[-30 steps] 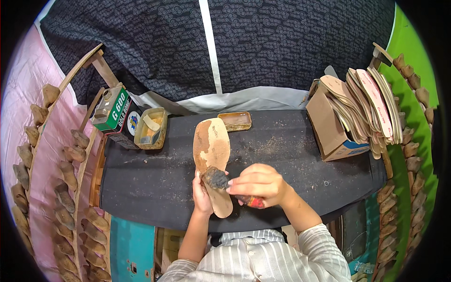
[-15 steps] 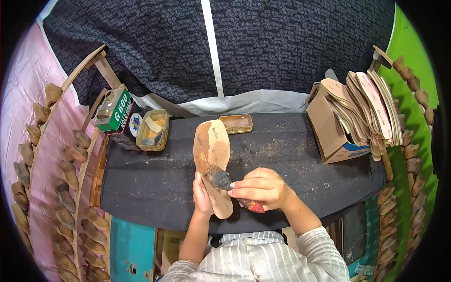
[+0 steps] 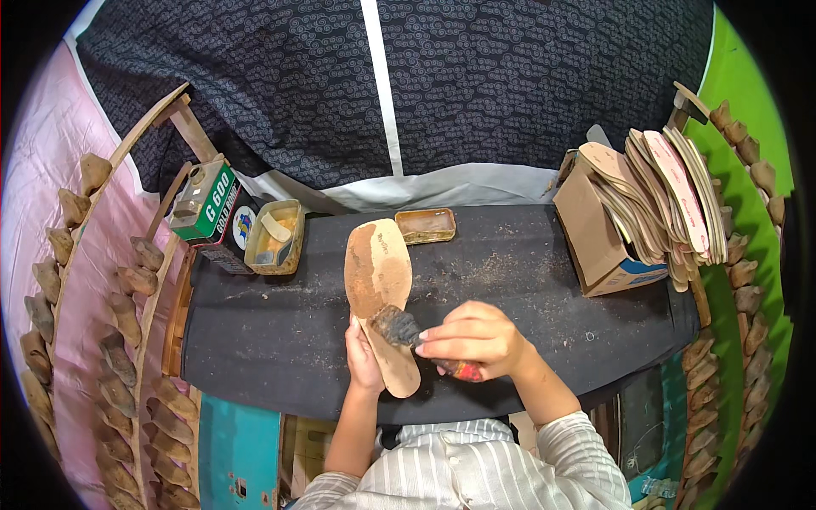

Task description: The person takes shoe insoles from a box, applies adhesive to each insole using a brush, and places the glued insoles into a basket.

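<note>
can (image 3: 208, 204) left of tub (image 3: 276, 267); tray (image 3: 430, 239) beyond sole (image 3: 393, 270); insoles (image 3: 650, 200) in box (image 3: 586, 228), right.

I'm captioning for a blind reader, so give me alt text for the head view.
A person's left hand holds a tan shoe sole over a dark table; the right hand holds a dark brush near its middle. A can and tub stand left, a box of soles right.
</note>
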`<action>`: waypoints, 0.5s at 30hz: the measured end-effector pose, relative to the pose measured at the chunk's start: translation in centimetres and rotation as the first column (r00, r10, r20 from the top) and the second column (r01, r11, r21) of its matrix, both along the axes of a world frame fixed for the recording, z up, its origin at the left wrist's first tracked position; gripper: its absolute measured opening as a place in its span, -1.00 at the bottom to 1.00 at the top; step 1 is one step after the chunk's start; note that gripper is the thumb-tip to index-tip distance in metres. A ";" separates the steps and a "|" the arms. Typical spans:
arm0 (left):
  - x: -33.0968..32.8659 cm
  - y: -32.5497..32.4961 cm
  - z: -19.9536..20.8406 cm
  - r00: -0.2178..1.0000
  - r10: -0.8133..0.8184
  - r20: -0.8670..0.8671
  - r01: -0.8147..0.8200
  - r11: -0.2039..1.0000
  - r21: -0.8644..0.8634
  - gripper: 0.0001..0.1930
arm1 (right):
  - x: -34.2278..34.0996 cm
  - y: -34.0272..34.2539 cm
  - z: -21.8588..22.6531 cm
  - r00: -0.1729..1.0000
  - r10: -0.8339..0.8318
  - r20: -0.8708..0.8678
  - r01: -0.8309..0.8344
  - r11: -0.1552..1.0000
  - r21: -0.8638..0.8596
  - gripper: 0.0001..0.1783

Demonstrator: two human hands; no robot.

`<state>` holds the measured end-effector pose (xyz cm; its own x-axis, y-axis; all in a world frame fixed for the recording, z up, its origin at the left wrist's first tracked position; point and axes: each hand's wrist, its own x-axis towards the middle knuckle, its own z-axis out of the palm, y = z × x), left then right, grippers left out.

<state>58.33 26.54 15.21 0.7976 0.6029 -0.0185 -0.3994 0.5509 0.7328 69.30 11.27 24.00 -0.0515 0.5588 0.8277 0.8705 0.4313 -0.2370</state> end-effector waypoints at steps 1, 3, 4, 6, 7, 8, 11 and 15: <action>-0.3 -0.4 0.7 0.997 -0.074 0.032 0.074 0.997 0.012 -0.46 | 0.3 0.1 0.1 0.998 -0.056 -0.017 0.057 0.997 0.061 -0.70; -0.3 -0.8 1.0 0.987 -0.151 0.063 0.150 0.988 0.024 -0.45 | 0.6 0.2 0.4 0.979 -0.201 -0.024 0.202 0.967 0.155 -0.69; -0.3 -1.0 0.9 0.983 -0.174 0.064 0.173 0.985 0.026 -0.47 | 0.7 0.2 0.5 0.960 -0.279 -0.022 0.279 0.948 0.153 -0.67; -0.4 -1.2 0.8 0.973 -0.219 0.067 0.218 0.976 0.030 -0.49 | 1.1 0.5 0.8 0.903 -0.427 0.040 0.414 0.893 0.178 -0.66; -0.4 -1.1 0.7 0.972 -0.228 0.062 0.225 0.973 0.055 -0.51 | 1.3 0.7 0.5 0.893 -0.450 0.022 0.440 0.881 0.171 -0.66; -0.4 -1.1 0.7 0.971 -0.229 0.062 0.226 0.973 0.053 -0.51 | 1.3 0.6 0.4 0.892 -0.451 0.022 0.441 0.881 0.170 -0.66; -0.3 -0.9 0.5 0.972 -0.226 0.060 0.225 0.974 0.023 -0.51 | 1.1 0.5 0.0 0.933 -0.359 0.034 0.355 0.930 0.099 -0.67; -0.3 0.2 0.0 0.988 -0.142 0.062 0.141 0.990 0.017 -0.50 | 0.4 -0.3 -0.5 0.986 -0.153 0.060 0.154 0.988 -0.009 -0.64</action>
<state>58.01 26.77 15.17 0.8743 0.4837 0.0409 -0.3634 0.5963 0.7158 69.67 11.02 23.47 -0.0124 0.5752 0.8179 0.9387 0.2885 -0.1886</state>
